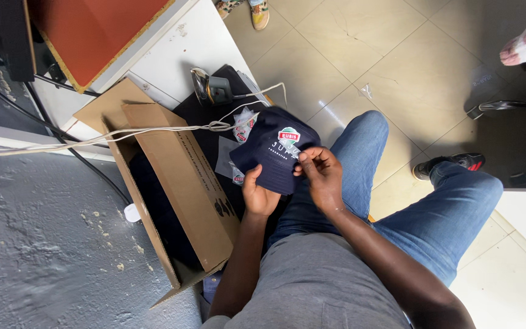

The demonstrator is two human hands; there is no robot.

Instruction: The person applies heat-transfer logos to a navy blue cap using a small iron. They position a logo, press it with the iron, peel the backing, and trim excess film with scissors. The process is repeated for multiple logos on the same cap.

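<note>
I hold a navy blue cap with a printed patch on its front, above my lap. My left hand grips the cap's lower edge from beneath. My right hand pinches the cap's right side beside the patch, fingers curled on the fabric. Small printed patches lie just behind the cap on a dark surface. I sit in blue jeans with my knees to the right.
An open cardboard box with dark fabric inside stands at my left. A white cable runs across it. A small metal device sits on a white table with an orange board. Another person's feet show at the top.
</note>
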